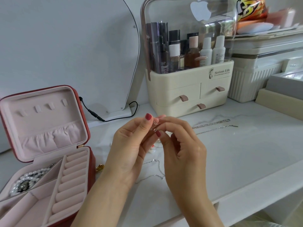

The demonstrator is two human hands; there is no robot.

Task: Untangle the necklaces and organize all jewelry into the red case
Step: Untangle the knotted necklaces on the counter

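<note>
Both hands are raised above the table (229, 153), meeting fingertip to fingertip. The left hand (131, 145) has its thumb and forefinger curled together, pinching the end of a thin chain (155, 126) near its small ring clasp. The right hand (182, 145) pinches the same chain from the other side, its other fingers loosely curled under. The chain hangs down between the palms, and more fine chain (157, 167) lies on the table beneath the hands; whether it is the same piece cannot be told.

Two silver necklaces (214, 125) lie stretched out on the table, right of the hands and apart from them.

The red case (82, 128) stands open at the left, lid upright. A pearl strand (27, 179) lies in its near-left compartment. The ring rolls (70, 181) hold nothing.
</note>
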